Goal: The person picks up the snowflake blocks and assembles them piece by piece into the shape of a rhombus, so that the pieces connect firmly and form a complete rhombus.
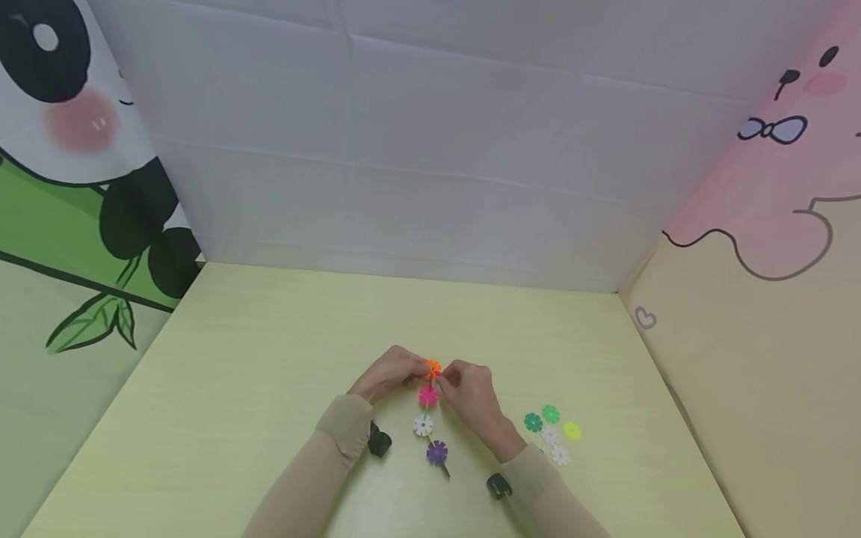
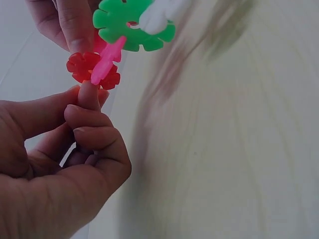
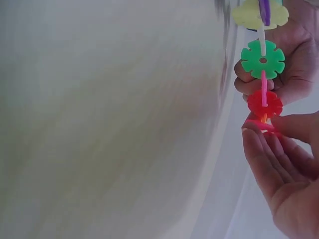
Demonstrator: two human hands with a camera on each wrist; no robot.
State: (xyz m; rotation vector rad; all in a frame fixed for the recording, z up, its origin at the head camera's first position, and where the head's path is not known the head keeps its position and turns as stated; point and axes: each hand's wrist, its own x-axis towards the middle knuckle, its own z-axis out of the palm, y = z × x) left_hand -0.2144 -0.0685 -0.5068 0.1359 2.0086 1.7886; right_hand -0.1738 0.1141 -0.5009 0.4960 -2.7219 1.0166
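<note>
A chain of slotted plastic flower discs hangs between the two hands, with a pink disc (image 1: 428,396), a white disc (image 1: 423,425) and a purple disc (image 1: 437,453) trailing toward the person. Thumb and fingers of the left hand (image 1: 393,372) pinch the orange-red disc (image 1: 433,368) at the chain's far end. Opposite it, the right hand (image 1: 474,396) pinches a small pink disc (image 3: 261,125) edge-on against that orange-red one. A green disc (image 3: 263,59) and a pale yellow disc (image 3: 244,15) show higher along the chain in the right wrist view. Fingertips partly hide the joint.
Right of the right forearm lie several loose discs, among them a dark green disc (image 1: 533,422), a light green disc (image 1: 550,413), a yellow disc (image 1: 572,430) and a white disc (image 1: 560,454). A pale wall (image 1: 430,164) backs the table (image 1: 269,329); printed panels flank it.
</note>
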